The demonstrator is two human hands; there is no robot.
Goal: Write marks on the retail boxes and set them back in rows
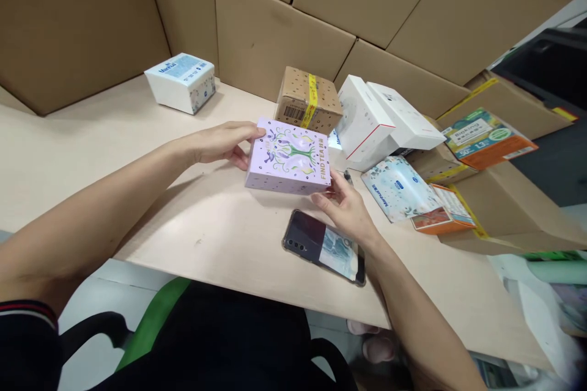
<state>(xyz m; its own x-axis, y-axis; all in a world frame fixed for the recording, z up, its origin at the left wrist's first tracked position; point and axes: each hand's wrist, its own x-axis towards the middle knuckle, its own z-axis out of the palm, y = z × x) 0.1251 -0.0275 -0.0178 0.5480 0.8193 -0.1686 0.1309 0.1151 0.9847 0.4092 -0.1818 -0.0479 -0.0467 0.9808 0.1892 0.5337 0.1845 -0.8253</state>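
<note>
A lilac tea box [290,156] printed with purple and green patterns and the words "FIND TEA" is between my two hands, low over the table. My left hand [229,142] grips its left end, thumb on the top edge and fingers along the side. At the opposite end, my right hand [342,201] holds the near right corner, its fingers partly hidden behind the box. Just below my right hand lies a dark smartphone [316,244], camera side up. Behind the tea box sits a brown carton [293,95] with yellow tape.
On the left stands a white and blue tissue box [183,82]. White boxes [364,122], a tissue pack [398,188] and an orange-green box [488,137] crowd the right side. Large cardboard boxes [275,36] wall off the back. The table's front edge [257,294] runs before my lap.
</note>
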